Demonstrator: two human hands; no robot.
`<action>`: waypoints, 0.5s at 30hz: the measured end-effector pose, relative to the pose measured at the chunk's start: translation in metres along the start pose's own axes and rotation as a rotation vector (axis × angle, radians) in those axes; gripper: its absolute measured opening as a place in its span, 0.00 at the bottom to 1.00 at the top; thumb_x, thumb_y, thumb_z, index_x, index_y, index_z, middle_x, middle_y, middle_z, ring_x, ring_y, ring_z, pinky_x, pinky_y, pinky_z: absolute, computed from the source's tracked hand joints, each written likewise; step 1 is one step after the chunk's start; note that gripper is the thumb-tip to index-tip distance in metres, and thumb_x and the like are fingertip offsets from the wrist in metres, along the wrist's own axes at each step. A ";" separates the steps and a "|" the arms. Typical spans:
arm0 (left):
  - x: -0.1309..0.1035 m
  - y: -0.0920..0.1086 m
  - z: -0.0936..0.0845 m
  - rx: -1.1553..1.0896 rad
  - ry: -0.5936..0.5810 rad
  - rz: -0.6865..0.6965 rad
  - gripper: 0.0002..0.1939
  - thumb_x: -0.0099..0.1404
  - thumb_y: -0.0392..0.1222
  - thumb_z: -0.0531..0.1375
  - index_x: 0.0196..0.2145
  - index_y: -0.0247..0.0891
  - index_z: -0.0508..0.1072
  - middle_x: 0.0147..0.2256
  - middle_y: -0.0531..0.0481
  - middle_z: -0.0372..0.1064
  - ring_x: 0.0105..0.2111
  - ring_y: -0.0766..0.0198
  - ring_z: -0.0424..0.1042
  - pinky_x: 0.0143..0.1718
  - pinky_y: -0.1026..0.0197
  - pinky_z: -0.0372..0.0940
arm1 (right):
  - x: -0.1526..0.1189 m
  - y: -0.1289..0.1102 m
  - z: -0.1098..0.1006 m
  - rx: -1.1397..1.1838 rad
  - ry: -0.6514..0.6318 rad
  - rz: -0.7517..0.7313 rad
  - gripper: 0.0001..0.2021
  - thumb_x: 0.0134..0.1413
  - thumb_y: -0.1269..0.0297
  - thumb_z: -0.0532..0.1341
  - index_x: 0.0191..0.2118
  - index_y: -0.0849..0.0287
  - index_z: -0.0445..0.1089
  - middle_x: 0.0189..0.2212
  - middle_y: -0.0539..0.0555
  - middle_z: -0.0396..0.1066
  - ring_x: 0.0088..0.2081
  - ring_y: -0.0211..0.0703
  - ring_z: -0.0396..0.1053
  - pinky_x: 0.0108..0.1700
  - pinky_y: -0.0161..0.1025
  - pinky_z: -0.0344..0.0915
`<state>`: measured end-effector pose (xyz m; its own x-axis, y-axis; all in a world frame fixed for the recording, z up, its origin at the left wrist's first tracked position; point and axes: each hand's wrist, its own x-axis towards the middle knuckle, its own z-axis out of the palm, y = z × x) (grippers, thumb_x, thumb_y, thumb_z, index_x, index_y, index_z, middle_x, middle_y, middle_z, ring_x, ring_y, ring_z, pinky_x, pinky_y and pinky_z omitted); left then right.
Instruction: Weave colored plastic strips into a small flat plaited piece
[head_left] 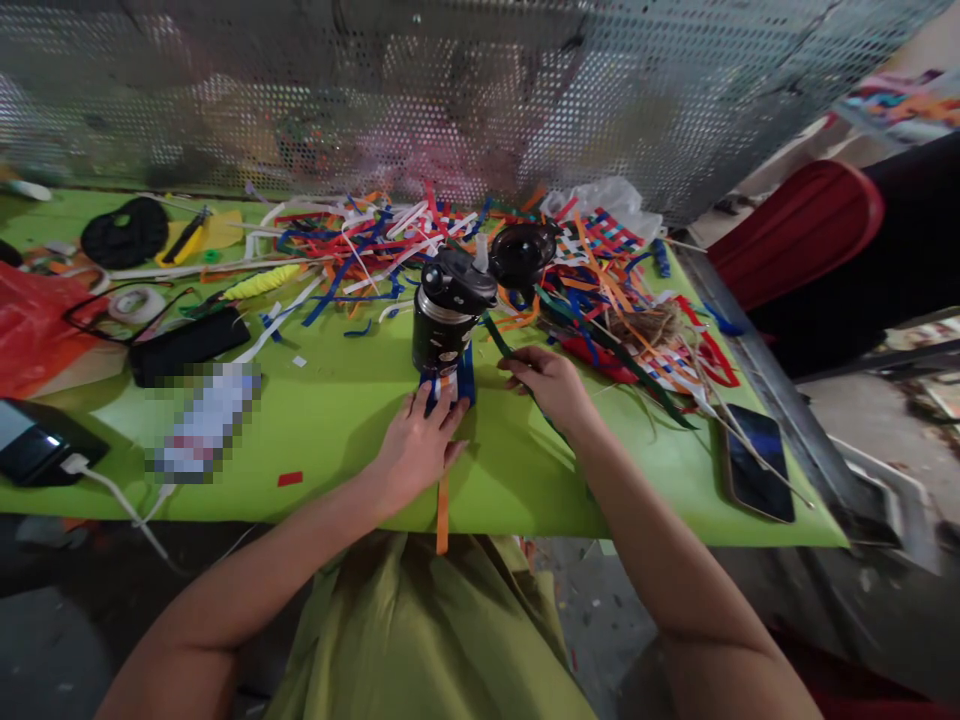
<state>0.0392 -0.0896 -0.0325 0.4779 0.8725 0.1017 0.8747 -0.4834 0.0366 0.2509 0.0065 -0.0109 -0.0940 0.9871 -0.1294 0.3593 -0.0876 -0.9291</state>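
My left hand (417, 440) lies with fingers stretched out on blue, white and orange woven strips (468, 380), pressing them to the table. An orange strip (442, 515) runs out below that hand and over the table's front edge. On the far end of the strips stands a black bottle (439, 338), its lid (521, 252) flipped back to the right and a pale spout showing. Right of the bottle, my right hand (551, 385) pinches a dark green strip (496, 334) between thumb and fingers; the strip trails back under my wrist.
Loose coloured strips (375, 245) pile up along the back of the green table (360, 400). A phone (757, 462) lies at the right edge. To the left are a yellow cutter (182, 240), a tape roll (136, 303) and a white cable (112, 490). A perforated metal panel (420, 100) rises behind.
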 end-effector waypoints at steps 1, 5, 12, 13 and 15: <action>0.000 0.000 0.000 -0.001 -0.004 -0.004 0.28 0.75 0.51 0.47 0.67 0.36 0.62 0.67 0.38 0.57 0.64 0.37 0.58 0.60 0.41 0.61 | 0.005 -0.002 0.008 0.040 -0.010 0.025 0.11 0.48 0.56 0.66 0.33 0.58 0.72 0.29 0.53 0.76 0.26 0.39 0.73 0.26 0.34 0.63; 0.001 0.001 -0.002 -0.013 -0.014 -0.018 0.28 0.74 0.51 0.49 0.67 0.37 0.62 0.66 0.39 0.59 0.64 0.39 0.59 0.61 0.42 0.60 | 0.011 -0.006 0.028 0.240 -0.066 0.094 0.13 0.46 0.55 0.68 0.31 0.57 0.69 0.33 0.52 0.78 0.24 0.35 0.71 0.22 0.31 0.59; 0.000 0.001 -0.002 -0.038 -0.001 -0.028 0.30 0.74 0.50 0.50 0.68 0.33 0.59 0.65 0.37 0.60 0.64 0.40 0.59 0.61 0.42 0.59 | -0.003 -0.004 0.028 0.536 -0.137 0.086 0.18 0.43 0.51 0.72 0.31 0.55 0.67 0.28 0.47 0.76 0.20 0.33 0.67 0.25 0.33 0.65; 0.000 0.001 -0.002 -0.046 0.005 -0.034 0.30 0.74 0.50 0.50 0.68 0.30 0.58 0.65 0.36 0.60 0.64 0.40 0.59 0.61 0.43 0.59 | -0.006 -0.003 0.028 0.564 -0.158 0.088 0.18 0.43 0.51 0.72 0.32 0.55 0.68 0.27 0.47 0.75 0.21 0.34 0.67 0.26 0.34 0.66; 0.001 0.001 -0.002 -0.060 0.017 -0.040 0.31 0.74 0.50 0.50 0.67 0.27 0.58 0.64 0.35 0.61 0.64 0.41 0.59 0.61 0.44 0.59 | -0.012 -0.002 0.027 0.590 -0.175 0.072 0.17 0.46 0.51 0.72 0.33 0.54 0.68 0.26 0.47 0.74 0.23 0.36 0.69 0.26 0.34 0.67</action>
<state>0.0399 -0.0897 -0.0300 0.4406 0.8902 0.1161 0.8864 -0.4518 0.1004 0.2257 -0.0085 -0.0169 -0.2570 0.9438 -0.2077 -0.1992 -0.2620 -0.9443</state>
